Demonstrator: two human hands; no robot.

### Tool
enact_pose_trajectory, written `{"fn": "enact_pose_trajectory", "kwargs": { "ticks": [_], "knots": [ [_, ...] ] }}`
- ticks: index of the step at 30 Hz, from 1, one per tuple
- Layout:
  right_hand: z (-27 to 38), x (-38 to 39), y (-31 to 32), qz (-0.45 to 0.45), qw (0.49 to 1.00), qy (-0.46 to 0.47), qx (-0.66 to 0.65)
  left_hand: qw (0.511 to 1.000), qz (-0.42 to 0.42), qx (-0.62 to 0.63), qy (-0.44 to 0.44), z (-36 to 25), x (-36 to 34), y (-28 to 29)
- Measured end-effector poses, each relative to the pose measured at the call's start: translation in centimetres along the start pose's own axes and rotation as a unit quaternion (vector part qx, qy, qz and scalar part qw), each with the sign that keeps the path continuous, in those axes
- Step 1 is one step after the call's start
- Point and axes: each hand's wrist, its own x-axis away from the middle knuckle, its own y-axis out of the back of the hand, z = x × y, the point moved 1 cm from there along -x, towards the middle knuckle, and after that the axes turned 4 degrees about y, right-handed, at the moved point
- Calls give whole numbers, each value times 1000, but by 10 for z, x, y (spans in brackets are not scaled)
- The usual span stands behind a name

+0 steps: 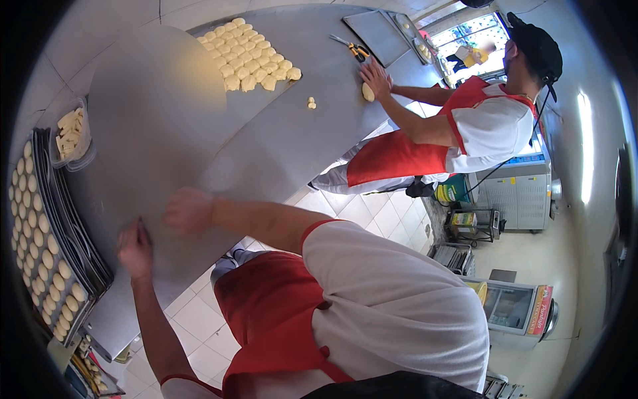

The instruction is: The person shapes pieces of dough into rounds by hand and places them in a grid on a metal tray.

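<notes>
Over the near-left part of the steel worktable point(266, 133) both my hands are close together. My left hand point(135, 251) rests low at the table, fingers curled closed; whatever they hold, if anything, I cannot make out. Just right of it and a little farther in, my right hand point(188, 209) is smeared by motion, so its fingers do not read. No dough shows clearly between the hands. A clear plastic tub point(85, 139) with pale yellow strips stands beyond my left hand. To the left lies a stack of dark baking trays point(86, 256), its top one covered with rows of round dough pieces point(46, 259).
Many dough portions point(246, 56) lie in a block at the far side, partly behind a large blurred patch. Small dough scraps point(312, 103) sit mid-table. A co-worker point(458, 126) presses a dough piece point(368, 92) near pliers point(352, 48) and an empty tray point(377, 36).
</notes>
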Motion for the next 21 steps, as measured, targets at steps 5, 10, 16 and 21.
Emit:
{"fn": "enact_pose_trajectory", "kwargs": {
  "ticks": [5,10,16,21],
  "knots": [
    [14,77,0,-11,998,-54,5,999,-33,32,-29,-23,61,-19],
    [31,7,4,6,1000,-1,-5,990,-6,-20,-141,-38,3,-30],
    [-2,38,9,-60,993,-87,44,1000,-25,13,-3,0,33,-12],
    [36,57,42,-60,970,-221,-80,986,-49,21,155,-16,65,38]
  ]
}}
